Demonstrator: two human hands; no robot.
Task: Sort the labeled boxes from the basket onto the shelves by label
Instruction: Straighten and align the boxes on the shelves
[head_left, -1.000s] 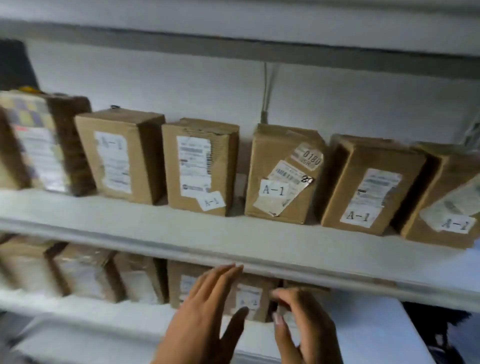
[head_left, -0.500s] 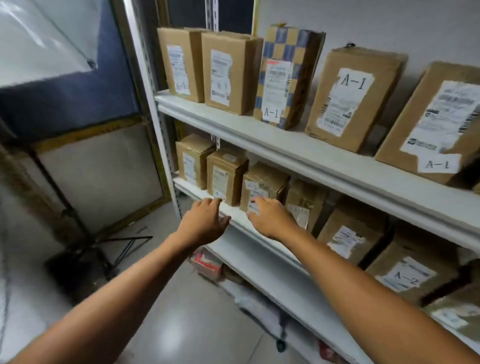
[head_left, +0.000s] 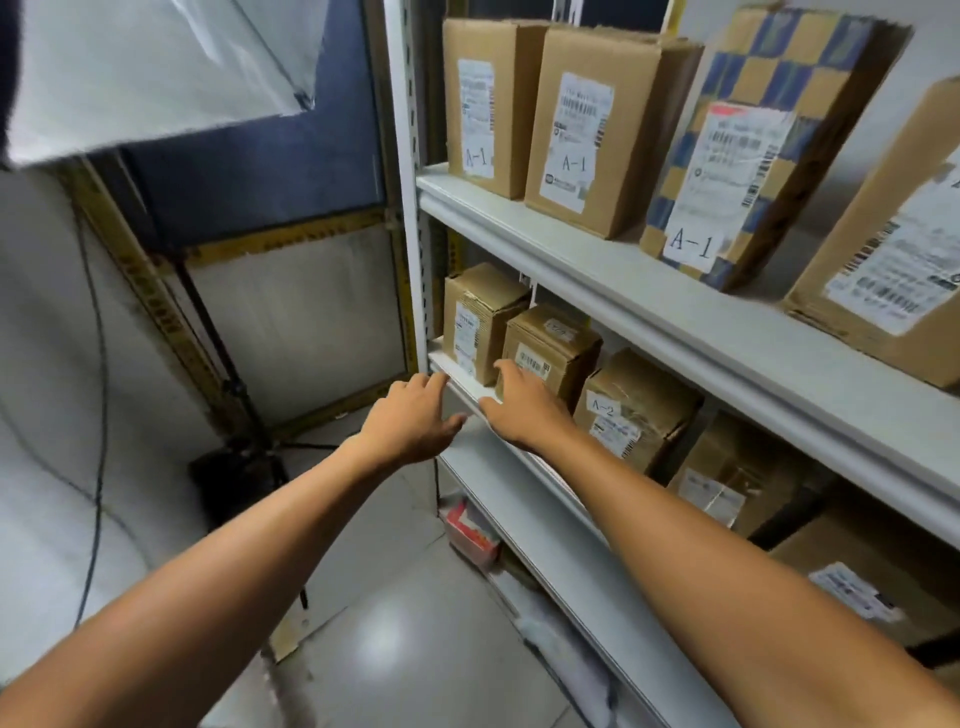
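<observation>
Hands have shifted leftward along the rack over the last second: both were low in front of the middle shelf's centre, and now they reach to its far left end. The left hand (head_left: 410, 421) hovers at the front lip of the white metal middle shelf (head_left: 519, 441), fingers (head_left: 434, 382) loosely spread and gripping nothing. The right hand (head_left: 522, 405) lies over the same lip, its fingers straight and touching the face of the small brown cardboard box second from the left (head_left: 553, 351); whether it presses the box I cannot tell. Neither hand carries a box.

That box stands in the middle-shelf row, just beside the leftmost small brown box (head_left: 480, 319) and next to a brown box with a handwritten A-2 tag (head_left: 631, 410). Above, on the white upper shelf (head_left: 597, 270), tall brown boxes marked A-1 (head_left: 587, 130) and a blue-and-tan checkered box marked A-1 (head_left: 753, 145) stand in line. The basket is out of view.

Judging from this, a box has probably just been set into the A-2 row and is being squared up, so the next call would be back to the basket.
</observation>
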